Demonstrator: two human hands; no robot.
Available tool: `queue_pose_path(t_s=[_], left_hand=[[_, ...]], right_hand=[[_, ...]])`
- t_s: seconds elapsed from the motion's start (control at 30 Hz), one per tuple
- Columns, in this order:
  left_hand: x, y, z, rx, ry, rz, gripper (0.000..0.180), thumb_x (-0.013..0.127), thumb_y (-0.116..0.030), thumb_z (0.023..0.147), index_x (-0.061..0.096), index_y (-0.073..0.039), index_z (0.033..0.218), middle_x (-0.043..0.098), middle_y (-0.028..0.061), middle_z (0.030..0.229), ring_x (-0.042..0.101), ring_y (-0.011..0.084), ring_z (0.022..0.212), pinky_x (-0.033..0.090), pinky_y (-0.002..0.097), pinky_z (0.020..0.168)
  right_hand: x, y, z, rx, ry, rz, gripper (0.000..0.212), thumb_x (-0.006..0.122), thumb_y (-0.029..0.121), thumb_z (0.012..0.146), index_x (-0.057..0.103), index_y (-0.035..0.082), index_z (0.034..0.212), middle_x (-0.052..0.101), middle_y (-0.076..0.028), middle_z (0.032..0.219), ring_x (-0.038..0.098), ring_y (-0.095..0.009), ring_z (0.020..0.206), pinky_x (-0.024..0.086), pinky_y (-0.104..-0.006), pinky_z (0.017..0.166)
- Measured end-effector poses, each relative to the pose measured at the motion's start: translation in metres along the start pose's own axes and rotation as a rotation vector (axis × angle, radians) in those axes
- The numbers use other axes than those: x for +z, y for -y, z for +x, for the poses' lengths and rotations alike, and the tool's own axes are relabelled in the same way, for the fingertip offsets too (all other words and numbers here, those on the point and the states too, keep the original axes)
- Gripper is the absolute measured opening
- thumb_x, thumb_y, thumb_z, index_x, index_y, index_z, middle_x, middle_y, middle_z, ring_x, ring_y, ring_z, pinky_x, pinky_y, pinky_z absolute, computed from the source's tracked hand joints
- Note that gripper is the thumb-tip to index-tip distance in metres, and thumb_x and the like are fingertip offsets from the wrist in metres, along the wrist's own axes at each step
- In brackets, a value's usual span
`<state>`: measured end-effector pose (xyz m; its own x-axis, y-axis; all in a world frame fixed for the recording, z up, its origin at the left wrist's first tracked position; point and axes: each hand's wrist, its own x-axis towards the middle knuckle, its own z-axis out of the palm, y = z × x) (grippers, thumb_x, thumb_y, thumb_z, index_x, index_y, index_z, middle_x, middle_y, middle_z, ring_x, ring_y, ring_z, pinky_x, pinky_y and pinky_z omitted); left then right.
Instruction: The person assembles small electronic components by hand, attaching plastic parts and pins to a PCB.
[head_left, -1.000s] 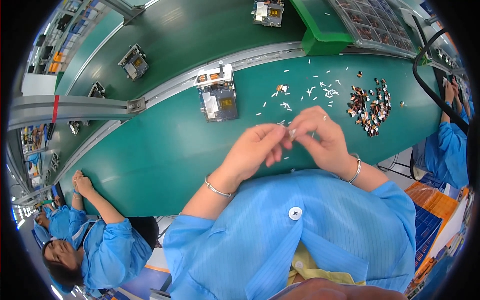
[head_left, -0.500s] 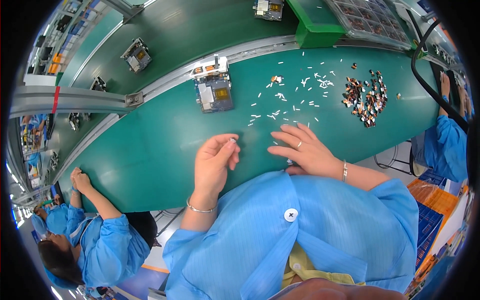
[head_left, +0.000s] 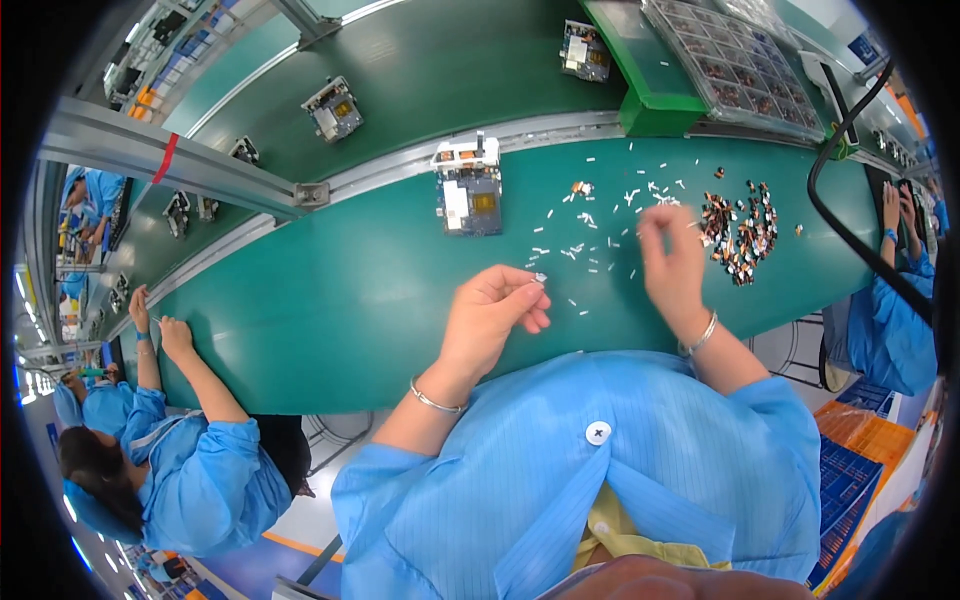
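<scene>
- Since the frame half a second back, the right hand (head_left: pixel 668 250) has moved farther out over the green surface (head_left: pixel 300 300), away from the body.
- Circuit board unit (head_left: pixel 470 208): it lies on the surface, apart from both hands, its white-framed end facing away from the person.
- Left hand (head_left: pixel 500 308): thumb and fingers clamped on a small pale part (head_left: pixel 540 278), just above the surface. A light pinch by the edges should steady it without bending it.
- White strips (head_left: pixel 573 250): scattered loose, mostly between and beyond the hands. Such slight pieces are probably best taken singly, with fingertips.
- Right hand: blurred, near the pile (head_left: pixel 740 268) of black, orange and white components. I cannot tell whether its fingers hold anything; a slow, low approach would leave neighbouring pieces undisturbed.
</scene>
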<state>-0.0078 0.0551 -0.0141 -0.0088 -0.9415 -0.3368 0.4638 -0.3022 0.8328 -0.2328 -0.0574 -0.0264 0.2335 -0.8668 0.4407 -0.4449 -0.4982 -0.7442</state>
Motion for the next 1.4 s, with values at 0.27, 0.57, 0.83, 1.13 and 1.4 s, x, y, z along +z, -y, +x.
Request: queue_pose_path(t_s=[0.27, 0.57, 0.83, 1.13, 1.4], left_hand=[[0.018, -0.005, 0.02, 0.169, -0.04, 0.18, 0.013, 0.06, -0.004, 0.093, 0.063, 0.004, 0.103, 0.067, 0.0093, 0.088, 0.064, 0.0131, 0.073, 0.053, 0.0245, 0.063], [0.002, -0.005, 0.026, 0.245, -0.157, 0.371, 0.011, 0.061, -0.003, 0.092, 0.064, 0.003, 0.101, 0.068, 0.0089, 0.089, 0.065, 0.0132, 0.075, 0.053, 0.0262, 0.063], [0.002, -0.007, 0.028, 1.016, -0.298, 1.175, 0.021, 0.069, 0.009, 0.074, 0.063, 0.001, 0.093, 0.066, 0.0134, 0.084, 0.065, 0.027, 0.074, 0.053, 0.0327, 0.062], [0.005, 0.002, 0.019, 0.983, -0.271, 1.088, 0.019, 0.069, 0.009, 0.075, 0.064, 0.001, 0.092, 0.066, 0.0137, 0.084, 0.066, 0.0268, 0.072, 0.053, 0.0331, 0.062], [0.004, 0.002, 0.018, 0.943, -0.241, 1.067, 0.016, 0.068, 0.007, 0.078, 0.064, 0.001, 0.093, 0.065, 0.0136, 0.082, 0.065, 0.0234, 0.07, 0.052, 0.0304, 0.06]], right_hand=[[0.027, 0.051, 0.005, 0.189, 0.466, 0.467, 0.012, 0.062, 0.005, 0.089, 0.058, 0.002, 0.1, 0.059, -0.003, 0.09, 0.055, -0.01, 0.08, 0.047, -0.0248, 0.072], [0.064, 0.042, 0.015, 0.438, 0.412, 0.719, 0.008, 0.063, 0.009, 0.092, 0.058, 0.003, 0.09, 0.057, 0.003, 0.078, 0.052, -0.003, 0.07, 0.044, -0.0205, 0.06], [0.055, 0.057, 0.018, 0.579, 0.593, 0.726, 0.008, 0.06, 0.007, 0.092, 0.058, 0.003, 0.085, 0.056, 0.005, 0.079, 0.047, -0.001, 0.072, 0.04, -0.0186, 0.062], [0.051, 0.056, 0.003, 0.591, 0.565, 0.751, 0.007, 0.06, 0.007, 0.091, 0.058, 0.003, 0.084, 0.053, 0.006, 0.075, 0.044, 0.0, 0.066, 0.038, -0.0182, 0.057], [0.052, 0.047, 0.001, 0.548, 0.562, 0.738, 0.005, 0.061, 0.006, 0.089, 0.058, 0.004, 0.085, 0.052, 0.005, 0.073, 0.045, -0.001, 0.065, 0.038, -0.0198, 0.055]])
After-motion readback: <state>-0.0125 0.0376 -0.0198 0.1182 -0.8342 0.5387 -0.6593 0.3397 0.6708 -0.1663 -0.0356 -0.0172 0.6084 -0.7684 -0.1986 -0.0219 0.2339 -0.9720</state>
